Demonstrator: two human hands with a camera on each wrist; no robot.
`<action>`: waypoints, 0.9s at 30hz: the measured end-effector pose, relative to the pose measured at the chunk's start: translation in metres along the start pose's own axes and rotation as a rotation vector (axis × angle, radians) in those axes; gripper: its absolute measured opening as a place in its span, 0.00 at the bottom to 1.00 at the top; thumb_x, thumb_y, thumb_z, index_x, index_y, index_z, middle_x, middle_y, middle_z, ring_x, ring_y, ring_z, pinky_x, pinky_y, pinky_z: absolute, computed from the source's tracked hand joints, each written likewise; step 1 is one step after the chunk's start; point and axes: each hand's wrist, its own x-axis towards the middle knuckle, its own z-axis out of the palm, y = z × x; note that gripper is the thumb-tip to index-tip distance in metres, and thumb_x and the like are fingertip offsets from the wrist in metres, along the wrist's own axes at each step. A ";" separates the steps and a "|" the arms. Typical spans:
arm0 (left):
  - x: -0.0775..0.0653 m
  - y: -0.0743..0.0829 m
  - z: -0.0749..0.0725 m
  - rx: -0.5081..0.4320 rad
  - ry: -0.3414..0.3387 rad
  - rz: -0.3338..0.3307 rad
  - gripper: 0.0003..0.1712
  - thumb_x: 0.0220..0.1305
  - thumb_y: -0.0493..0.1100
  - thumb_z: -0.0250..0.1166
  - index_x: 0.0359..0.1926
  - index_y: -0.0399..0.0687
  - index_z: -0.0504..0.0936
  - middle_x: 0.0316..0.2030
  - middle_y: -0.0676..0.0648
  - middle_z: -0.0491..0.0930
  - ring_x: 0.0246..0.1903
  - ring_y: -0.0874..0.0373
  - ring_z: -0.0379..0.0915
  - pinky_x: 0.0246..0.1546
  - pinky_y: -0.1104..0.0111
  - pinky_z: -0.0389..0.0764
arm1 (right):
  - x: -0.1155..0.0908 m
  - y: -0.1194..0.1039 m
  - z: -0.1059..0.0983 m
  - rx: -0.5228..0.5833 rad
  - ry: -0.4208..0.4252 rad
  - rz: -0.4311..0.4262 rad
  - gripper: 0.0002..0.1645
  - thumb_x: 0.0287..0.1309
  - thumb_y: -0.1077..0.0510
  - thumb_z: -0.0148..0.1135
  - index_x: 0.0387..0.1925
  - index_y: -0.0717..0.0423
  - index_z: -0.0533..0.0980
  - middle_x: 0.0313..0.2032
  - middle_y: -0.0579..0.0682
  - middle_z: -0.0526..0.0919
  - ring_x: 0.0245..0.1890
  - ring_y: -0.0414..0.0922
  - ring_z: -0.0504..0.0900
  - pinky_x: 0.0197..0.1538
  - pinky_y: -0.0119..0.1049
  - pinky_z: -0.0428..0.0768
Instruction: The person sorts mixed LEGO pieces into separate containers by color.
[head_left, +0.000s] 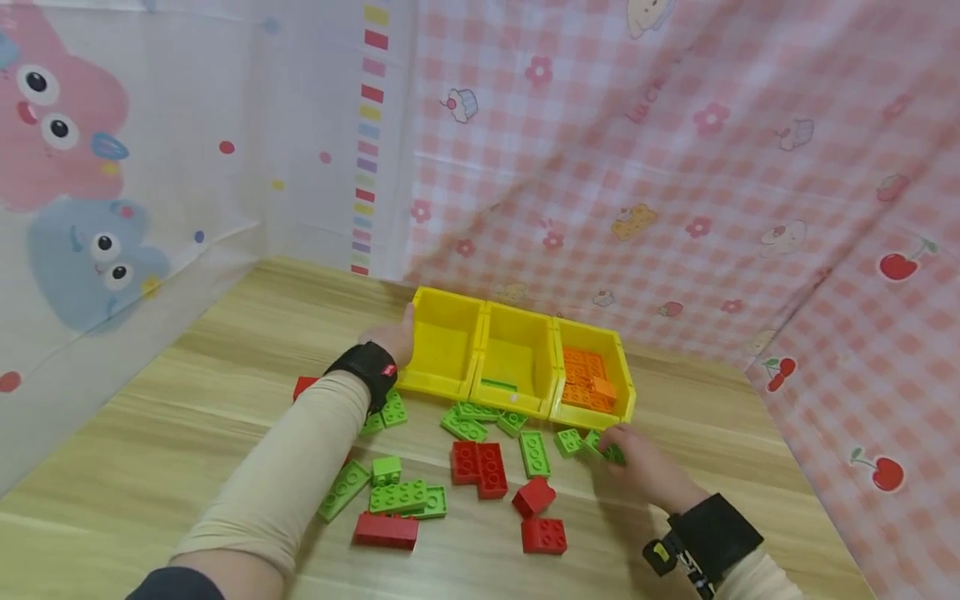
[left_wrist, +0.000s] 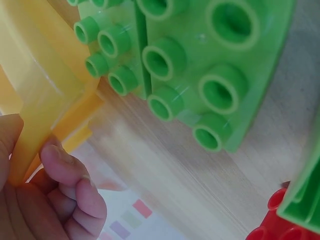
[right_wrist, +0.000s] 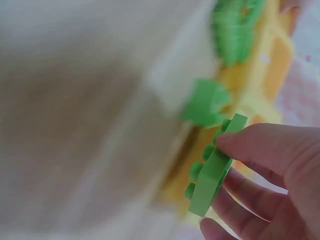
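My left hand (head_left: 392,340) grips the left wall of a yellow three-part bin (head_left: 474,358); in the left wrist view, thumb and curled fingers clasp its yellow edge (left_wrist: 37,125). Low at the bin's right front corner, my right hand (head_left: 648,471) pinches a green toy brick (right_wrist: 215,167) between thumb and fingers, its studs facing left in the right wrist view. Orange bricks (head_left: 585,379) lie in the right compartment, and a green piece (head_left: 498,385) is in the middle one. A small green brick (head_left: 568,442) lies on the table left of the right hand.
More green bricks (head_left: 463,425) lie along the bin's front. Nearer me are red bricks (head_left: 491,471), a long red brick (head_left: 386,531) and a green stack (head_left: 397,497). Behind the bin hangs a pink checked cloth (head_left: 555,167); another printed cloth (head_left: 300,167) hangs at the left.
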 end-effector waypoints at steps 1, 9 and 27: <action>0.000 0.000 0.000 -0.001 -0.001 -0.003 0.36 0.71 0.36 0.42 0.72 0.42 0.34 0.23 0.41 0.79 0.25 0.48 0.76 0.34 0.52 0.76 | 0.005 -0.005 -0.004 0.007 0.004 -0.026 0.11 0.45 0.70 0.66 0.32 0.57 0.76 0.35 0.50 0.76 0.38 0.46 0.76 0.41 0.43 0.75; -0.001 0.000 -0.006 -0.001 -0.015 -0.012 0.36 0.71 0.35 0.42 0.72 0.43 0.34 0.21 0.43 0.76 0.22 0.49 0.73 0.33 0.54 0.75 | 0.058 -0.056 -0.018 -0.020 -0.009 -0.101 0.10 0.50 0.65 0.67 0.35 0.54 0.76 0.37 0.48 0.77 0.37 0.44 0.74 0.44 0.41 0.75; 0.009 -0.006 0.010 -0.019 0.033 -0.037 0.35 0.72 0.38 0.43 0.73 0.48 0.37 0.18 0.44 0.74 0.20 0.50 0.71 0.28 0.57 0.75 | 0.150 -0.078 0.016 -0.084 -0.049 -0.147 0.10 0.52 0.66 0.65 0.39 0.58 0.78 0.41 0.53 0.78 0.42 0.50 0.78 0.45 0.42 0.76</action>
